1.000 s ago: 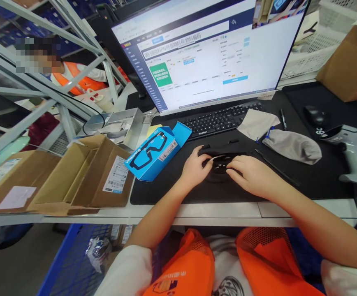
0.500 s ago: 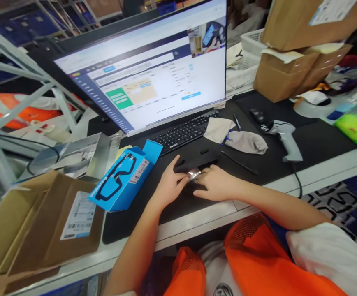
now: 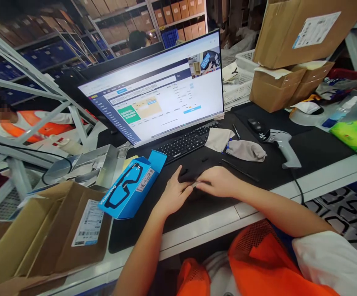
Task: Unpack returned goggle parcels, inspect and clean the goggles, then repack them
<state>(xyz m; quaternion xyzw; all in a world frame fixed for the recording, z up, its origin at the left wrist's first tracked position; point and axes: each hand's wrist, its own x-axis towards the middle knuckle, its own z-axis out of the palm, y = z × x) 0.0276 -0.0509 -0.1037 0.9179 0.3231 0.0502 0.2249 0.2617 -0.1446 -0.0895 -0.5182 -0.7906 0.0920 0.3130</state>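
Note:
At the middle of the black desk mat (image 3: 154, 224), the fingertips of my two hands meet at a small pale, shiny piece (image 3: 194, 185), mostly covered by the fingers. My left hand (image 3: 174, 191) pinches its left end, with the index finger stretched away. From the other side my right hand (image 3: 217, 181) grips it, thumb and fingers closed. Something black lies behind and under the hands; its kind is hard to make out against the mat. Left of my left hand, a blue box (image 3: 127, 189) with a glasses outline stands with its flap open.
Beyond the hands are a keyboard (image 3: 186, 142), a monitor (image 3: 172, 94) and a grey cloth pouch (image 3: 246, 151). A barcode scanner (image 3: 285, 146) and mouse (image 3: 256, 126) lie rightward. An open carton (image 3: 64, 234) stands at left; stacked cartons (image 3: 302, 37) rise at right. Another person sits at far left.
The view has tilted upward, showing more shelves. My right hand's fingers have drawn together around the small piece, which shows less than before. The blue box has stayed on the mat.

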